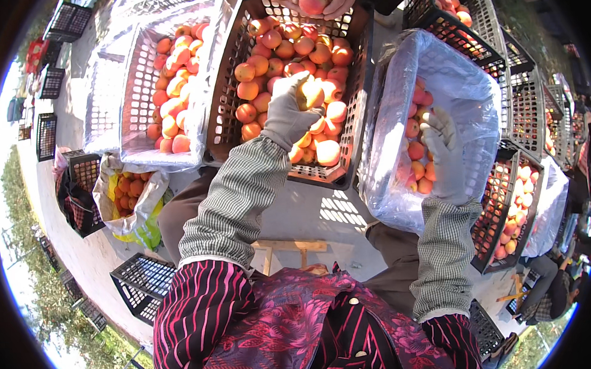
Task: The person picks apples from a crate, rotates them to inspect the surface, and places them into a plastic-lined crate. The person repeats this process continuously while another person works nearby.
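My left hand (289, 111), in a grey glove, grips a red-yellow apple (310, 93) over the dark plastic crate (224, 89) full of apples in the middle. To the right, my right hand (443, 152), gloved in grey too, is over a crate lined with clear plastic film (473, 90). Its fingers are partly curled beside the apples (415, 151) along that crate's left side; an apple touches or lies behind the fingertips, and whether they hold it I cannot tell.
Another person's bare hands (340, 1) hold an apple at the middle crate's far end. A film-lined crate of apples (175, 91) stands left, a sack of orange-red fruit (129, 190) below it. Stacked crates (508, 206) are at right. A low wooden stool (290, 245) is between my legs.
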Available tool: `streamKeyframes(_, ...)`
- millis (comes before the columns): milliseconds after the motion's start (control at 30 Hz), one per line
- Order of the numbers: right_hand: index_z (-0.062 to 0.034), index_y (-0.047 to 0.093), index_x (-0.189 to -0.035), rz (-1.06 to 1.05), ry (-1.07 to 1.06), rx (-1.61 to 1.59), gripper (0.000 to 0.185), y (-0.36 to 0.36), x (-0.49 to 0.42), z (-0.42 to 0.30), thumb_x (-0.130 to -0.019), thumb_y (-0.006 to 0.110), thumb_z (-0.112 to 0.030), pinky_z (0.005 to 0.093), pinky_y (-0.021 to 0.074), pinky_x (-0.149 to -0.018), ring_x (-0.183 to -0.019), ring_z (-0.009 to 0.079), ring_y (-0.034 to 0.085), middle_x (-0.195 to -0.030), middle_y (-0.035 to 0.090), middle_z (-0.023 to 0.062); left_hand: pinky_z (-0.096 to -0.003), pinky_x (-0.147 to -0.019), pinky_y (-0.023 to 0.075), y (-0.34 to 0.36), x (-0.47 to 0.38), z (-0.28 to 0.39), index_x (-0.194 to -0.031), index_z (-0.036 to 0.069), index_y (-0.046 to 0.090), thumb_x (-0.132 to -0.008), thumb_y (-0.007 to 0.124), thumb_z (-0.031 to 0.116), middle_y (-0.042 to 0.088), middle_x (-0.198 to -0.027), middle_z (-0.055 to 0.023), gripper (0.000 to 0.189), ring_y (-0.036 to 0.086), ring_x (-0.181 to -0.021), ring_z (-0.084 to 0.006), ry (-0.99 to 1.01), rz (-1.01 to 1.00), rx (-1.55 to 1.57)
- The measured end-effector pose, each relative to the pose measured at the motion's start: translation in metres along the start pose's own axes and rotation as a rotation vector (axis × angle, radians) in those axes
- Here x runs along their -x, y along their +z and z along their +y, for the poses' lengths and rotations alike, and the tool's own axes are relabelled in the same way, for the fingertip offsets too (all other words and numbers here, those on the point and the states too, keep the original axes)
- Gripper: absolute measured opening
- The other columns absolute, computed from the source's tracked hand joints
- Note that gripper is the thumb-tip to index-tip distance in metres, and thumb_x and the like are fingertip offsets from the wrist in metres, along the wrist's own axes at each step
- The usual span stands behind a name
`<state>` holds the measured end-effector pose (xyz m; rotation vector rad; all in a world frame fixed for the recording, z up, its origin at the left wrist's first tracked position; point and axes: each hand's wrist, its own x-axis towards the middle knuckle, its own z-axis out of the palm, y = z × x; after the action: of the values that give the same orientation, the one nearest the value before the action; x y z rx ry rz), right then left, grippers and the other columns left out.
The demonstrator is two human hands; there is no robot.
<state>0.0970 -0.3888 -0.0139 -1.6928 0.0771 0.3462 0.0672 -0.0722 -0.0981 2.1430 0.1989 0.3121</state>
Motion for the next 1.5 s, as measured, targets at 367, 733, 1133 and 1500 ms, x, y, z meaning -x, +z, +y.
streamKeyframes(367,-0.0055,0.025,-0.150,-0.417,-0.159,-0.468,0.080,0.050,0.138,-0.045,-0.084,0.069,-0.011,0.0327,0.0387,-0.106,-0.127,0.0185,0.046,-0.143,0.040,0.0085,-0.0397,-0.094,0.0472,-0.039,0.107,0.191,-0.142,-0.001,0.033,-0.060,0.084,0.013,0.059,-0.118,-0.0159,0.098,0.059,-0.108,-0.0313,0.409,-0.201,0.166)
streamKeyframes(733,-0.0011,0.047,-0.135,-0.247,-0.189,-0.287,0.046,0.013,0.135,-0.048,-0.095,0.058,-0.022,0.0303,0.0433,-0.096,-0.112,0.0156,0.054,-0.122,0.056,0.0134,-0.0313,-0.085,0.0510,-0.017,0.107,0.220,-0.145,-0.001,0.028,-0.083,0.071,0.017,0.062,-0.108,-0.0130,0.078,0.061,-0.100,-0.0180,-0.318,-0.545,0.630)
streamKeyframes(1133,-0.0010,0.062,-0.084,-0.261,0.285,-0.155,0.060,0.023,0.107,-0.036,-0.101,0.034,-0.052,0.0251,0.0379,-0.038,-0.037,0.0126,0.047,-0.056,0.058,0.0070,-0.0255,-0.038,0.0402,-0.005,0.080,0.205,-0.086,0.003,0.063,-0.096,0.032,0.062,0.060,-0.056,-0.0106,0.068,0.050,-0.039,-0.0139,-0.652,-0.682,0.398)
streamKeyframes(1500,-0.0015,0.054,-0.117,-0.078,0.464,-0.489,0.051,0.029,0.072,0.008,-0.096,0.048,-0.048,0.0277,0.0559,-0.052,-0.072,0.0216,0.068,-0.096,0.067,0.0150,-0.0252,-0.049,0.0459,-0.009,0.061,0.118,-0.127,0.000,0.055,-0.094,0.053,0.024,0.065,-0.070,-0.0083,0.041,0.056,-0.050,-0.0124,-0.767,-0.553,0.819)
